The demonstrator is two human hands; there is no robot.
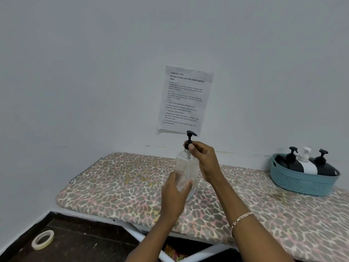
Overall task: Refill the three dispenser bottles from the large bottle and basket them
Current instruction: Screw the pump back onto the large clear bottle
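A large clear bottle (186, 167) with a black pump top (190, 137) is held upright above the leopard-print board (117, 188). My left hand (174, 193) grips its lower body. My right hand (203, 157) pinches the black collar of the pump at the bottle's neck. At the right, a teal basket (300, 183) holds three dispenser bottles: a black one (291, 161), a white one (307, 164) and another black one (323, 166), all leaning back with their pumps up.
The board runs along a pale wall, where a printed paper sheet (186, 99) hangs just behind the bottle. A roll of tape (43, 239) lies on the dark floor at lower left. White frame legs (136, 234) show under the board.
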